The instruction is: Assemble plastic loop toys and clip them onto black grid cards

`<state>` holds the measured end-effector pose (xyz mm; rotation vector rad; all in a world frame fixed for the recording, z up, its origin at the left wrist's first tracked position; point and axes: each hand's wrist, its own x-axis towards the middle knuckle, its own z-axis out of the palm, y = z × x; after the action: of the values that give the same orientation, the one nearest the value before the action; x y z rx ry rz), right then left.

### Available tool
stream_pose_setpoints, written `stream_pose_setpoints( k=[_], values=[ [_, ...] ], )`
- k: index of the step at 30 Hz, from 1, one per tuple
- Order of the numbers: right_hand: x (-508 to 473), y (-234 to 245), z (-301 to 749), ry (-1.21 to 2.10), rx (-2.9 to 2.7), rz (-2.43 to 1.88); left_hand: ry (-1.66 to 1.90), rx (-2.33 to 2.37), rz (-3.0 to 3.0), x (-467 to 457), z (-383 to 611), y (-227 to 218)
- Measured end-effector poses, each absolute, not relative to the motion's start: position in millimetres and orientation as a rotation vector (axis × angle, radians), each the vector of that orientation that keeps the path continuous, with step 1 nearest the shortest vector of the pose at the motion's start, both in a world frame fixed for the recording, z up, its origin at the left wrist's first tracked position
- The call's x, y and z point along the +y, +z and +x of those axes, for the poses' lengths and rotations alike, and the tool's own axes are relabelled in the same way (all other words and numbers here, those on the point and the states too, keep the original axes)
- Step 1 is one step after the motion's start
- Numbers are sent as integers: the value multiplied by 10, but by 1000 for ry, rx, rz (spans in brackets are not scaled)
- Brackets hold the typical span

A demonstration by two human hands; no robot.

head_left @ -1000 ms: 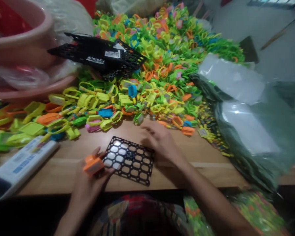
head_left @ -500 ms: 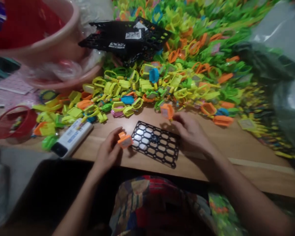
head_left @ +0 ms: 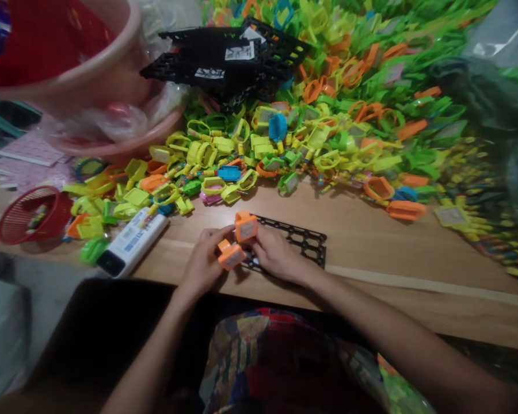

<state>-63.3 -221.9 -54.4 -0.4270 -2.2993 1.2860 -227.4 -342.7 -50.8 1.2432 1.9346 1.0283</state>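
The person's left hand (head_left: pixel 202 261) and right hand (head_left: pixel 278 253) are bare, as are the left forearm (head_left: pixel 153 345) and the right forearm (head_left: pixel 382 322), each broadening from a narrow wrist toward the bottom of the view. The torso and lap are covered by a patterned garment (head_left: pixel 263 356), whose irregular blocks of red, tan, dark blue and near-black meet along uneven edges, with pale streaks in the tan portion and muted, mottled tones at its right side; blur and shadow obscure the finer print and the cut.
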Motion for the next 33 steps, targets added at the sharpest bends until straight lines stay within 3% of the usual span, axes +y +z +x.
stream_pose_setpoints(
  k=[9, 16, 22, 29, 33],
  values=[
    [-2017, -343, -654, 1247, -2454, -160, 1097, 1837, 1227, -3447, -2299, -679],
    [-1199, -211, -300, 358, -2584, -753, 1112, 1836, 1307, -3430, -2283, -668],
    [-1459, -186, -139, 650, -2659, -609, 1073, 1839, 1323, -3445, -2296, -658],
    [-1163, -286, -166, 503, -2703, -772, 1087, 1841, 1323, -3439, -2289, -619],
    [-1187, -358, -211, 601, -2656, -723, 1076, 1834, 1315, -3441, -2285, -622]
  ],
)
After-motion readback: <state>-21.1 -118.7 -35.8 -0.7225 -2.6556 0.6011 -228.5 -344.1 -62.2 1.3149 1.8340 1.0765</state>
